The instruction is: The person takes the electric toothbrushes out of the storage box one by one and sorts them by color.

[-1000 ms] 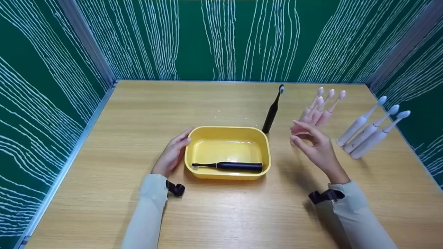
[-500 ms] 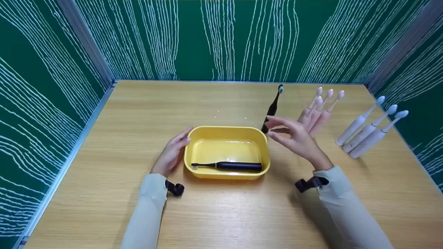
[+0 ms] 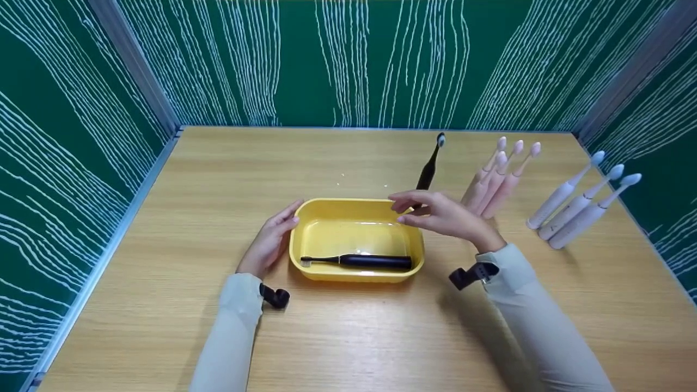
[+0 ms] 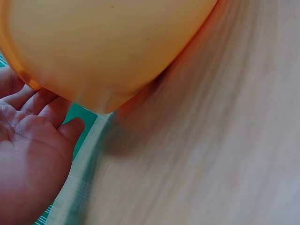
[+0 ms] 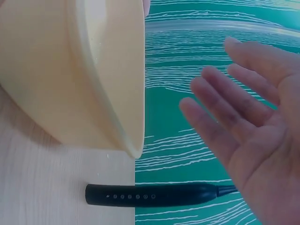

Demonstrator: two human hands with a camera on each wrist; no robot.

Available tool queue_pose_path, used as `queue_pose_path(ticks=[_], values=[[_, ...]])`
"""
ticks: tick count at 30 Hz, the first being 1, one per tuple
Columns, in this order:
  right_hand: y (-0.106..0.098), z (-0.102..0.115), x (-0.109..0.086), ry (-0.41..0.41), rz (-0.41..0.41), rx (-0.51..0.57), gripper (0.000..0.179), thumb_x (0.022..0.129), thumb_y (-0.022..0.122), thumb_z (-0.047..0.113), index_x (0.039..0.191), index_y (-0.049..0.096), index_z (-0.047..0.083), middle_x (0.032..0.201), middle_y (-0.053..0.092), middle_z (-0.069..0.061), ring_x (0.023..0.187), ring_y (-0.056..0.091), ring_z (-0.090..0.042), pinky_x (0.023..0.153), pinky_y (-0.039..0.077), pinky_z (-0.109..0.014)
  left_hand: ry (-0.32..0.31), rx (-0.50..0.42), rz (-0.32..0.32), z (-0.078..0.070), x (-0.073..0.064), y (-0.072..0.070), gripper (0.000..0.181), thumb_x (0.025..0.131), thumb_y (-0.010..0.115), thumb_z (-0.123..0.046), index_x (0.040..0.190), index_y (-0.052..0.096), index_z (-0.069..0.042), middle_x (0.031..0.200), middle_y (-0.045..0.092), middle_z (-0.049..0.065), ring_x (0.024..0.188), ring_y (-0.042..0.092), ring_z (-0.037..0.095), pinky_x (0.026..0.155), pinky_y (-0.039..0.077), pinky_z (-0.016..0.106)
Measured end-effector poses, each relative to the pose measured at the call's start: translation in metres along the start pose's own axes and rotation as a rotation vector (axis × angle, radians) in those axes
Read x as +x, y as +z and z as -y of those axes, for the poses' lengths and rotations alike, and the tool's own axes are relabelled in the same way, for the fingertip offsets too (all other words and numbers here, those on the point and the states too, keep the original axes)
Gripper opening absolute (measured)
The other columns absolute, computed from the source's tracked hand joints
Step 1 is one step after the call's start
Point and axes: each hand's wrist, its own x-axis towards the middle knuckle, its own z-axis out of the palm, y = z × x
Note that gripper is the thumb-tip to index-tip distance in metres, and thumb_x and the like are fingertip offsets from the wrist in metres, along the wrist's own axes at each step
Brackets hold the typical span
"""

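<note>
A yellow basin sits on the table, with a black electric toothbrush lying along its near inner side, brush head to the left. My left hand rests against the basin's left end, fingers along the outside and thumb at the rim; in the left wrist view the palm faces the wall. Over the far right corner of the basin is my right hand, fingers spread and nothing held, as the right wrist view shows. Behind it stands another black electric toothbrush, its lower part partly hidden.
To the right, several pink electric toothbrushes stand upright in a cluster, overlapped slightly by the right hand. Farther right stand three white electric toothbrushes. Green walls with white lines enclose the back and sides of the wooden table.
My right hand has moved left from beside the pink toothbrushes, past the standing black toothbrush, to the basin's far right corner. The left hand has stayed at the basin.
</note>
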Motion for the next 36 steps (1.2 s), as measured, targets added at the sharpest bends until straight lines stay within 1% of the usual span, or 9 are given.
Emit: queue_pose_path(ticks=[3, 5, 8, 12, 17, 23, 25, 32, 36], values=[[0.001, 0.001, 0.007, 0.024, 0.078, 0.000, 0.046, 0.093, 0.063, 0.021, 0.133, 0.054, 0.001, 0.120, 0.065, -0.018, 0.110, 0.062, -0.029, 0.095, 0.053, -0.045, 0.001, 0.003, -0.005, 0.000, 0.000, 0.000, 0.052, 0.099, 0.045, -0.007, 0.148, 0.032, -0.002, 0.159, 0.024, 0.011, 0.149, 0.015, 0.023, 0.123, 0.012, 0.034], [0.002, 0.002, 0.011, 0.028, 0.131, 0.001, 0.046, 0.093, 0.063, 0.021, 0.132, 0.054, -0.001, 0.121, 0.064, -0.020, 0.110, 0.062, -0.030, 0.096, 0.052, -0.046, 0.002, -0.011, -0.002, 0.000, 0.000, 0.001, 0.052, 0.098, 0.045, -0.007, 0.148, 0.032, -0.001, 0.159, 0.024, 0.011, 0.149, 0.016, 0.023, 0.123, 0.013, 0.034], [0.004, 0.005, 0.017, 0.038, 0.193, -0.010, 0.045, 0.094, 0.062, 0.022, 0.133, 0.054, 0.001, 0.121, 0.064, -0.020, 0.109, 0.063, -0.029, 0.096, 0.052, -0.044, 0.006, -0.030, 0.008, -0.001, 0.000, 0.001, 0.052, 0.099, 0.044, -0.006, 0.148, 0.030, 0.000, 0.159, 0.023, 0.012, 0.149, 0.016, 0.024, 0.123, 0.014, 0.035], [0.008, 0.007, 0.025, 0.042, 0.249, -0.054, 0.042, 0.094, 0.062, 0.022, 0.132, 0.056, 0.004, 0.119, 0.066, -0.018, 0.107, 0.064, -0.026, 0.096, 0.053, -0.040, 0.004, -0.043, 0.009, -0.001, 0.000, 0.002, 0.052, 0.098, 0.044, -0.006, 0.148, 0.030, 0.000, 0.159, 0.022, 0.012, 0.149, 0.016, 0.024, 0.122, 0.015, 0.034], [0.014, 0.011, 0.036, 0.042, 0.332, -0.117, 0.041, 0.094, 0.061, 0.020, 0.130, 0.057, 0.001, 0.116, 0.068, -0.016, 0.105, 0.064, -0.025, 0.096, 0.053, -0.041, -0.011, -0.030, 0.015, -0.001, 0.000, 0.000, 0.052, 0.099, 0.044, -0.007, 0.149, 0.031, -0.003, 0.160, 0.021, 0.010, 0.149, 0.016, 0.022, 0.122, 0.014, 0.033], [0.020, 0.018, 0.049, 0.095, 0.428, -0.200, 0.041, 0.093, 0.063, 0.022, 0.129, 0.058, 0.002, 0.112, 0.069, -0.009, 0.104, 0.064, -0.023, 0.096, 0.052, -0.040, -0.012, -0.035, 0.001, 0.000, 0.000, -0.001, 0.052, 0.098, 0.045, -0.007, 0.148, 0.033, -0.004, 0.159, 0.024, 0.009, 0.148, 0.018, 0.021, 0.122, 0.015, 0.032], [0.022, 0.019, 0.053, 0.107, 0.455, -0.211, 0.041, 0.093, 0.063, 0.021, 0.129, 0.058, 0.002, 0.113, 0.069, -0.009, 0.105, 0.064, -0.023, 0.096, 0.052, -0.039, -0.015, -0.043, -0.004, 0.000, 0.001, -0.001, 0.052, 0.098, 0.046, -0.006, 0.148, 0.033, -0.004, 0.159, 0.025, 0.008, 0.148, 0.019, 0.021, 0.122, 0.016, 0.032], [0.031, 0.020, 0.064, 0.175, 0.504, -0.196, 0.037, 0.092, 0.065, 0.017, 0.126, 0.061, 0.002, 0.112, 0.069, -0.009, 0.099, 0.063, -0.021, 0.093, 0.054, -0.036, -0.007, -0.036, 0.009, 0.001, 0.001, -0.001, 0.052, 0.098, 0.042, -0.004, 0.149, 0.029, -0.001, 0.161, 0.019, 0.010, 0.150, 0.012, 0.022, 0.123, 0.012, 0.033], [0.036, 0.017, 0.067, 0.178, 0.529, -0.172, 0.033, 0.090, 0.066, 0.015, 0.120, 0.064, 0.002, 0.107, 0.069, -0.010, 0.093, 0.064, -0.018, 0.085, 0.056, -0.031, -0.003, -0.047, 0.012, 0.001, 0.001, 0.000, 0.052, 0.098, 0.044, -0.005, 0.149, 0.029, -0.001, 0.160, 0.020, 0.011, 0.149, 0.014, 0.022, 0.122, 0.014, 0.033]])
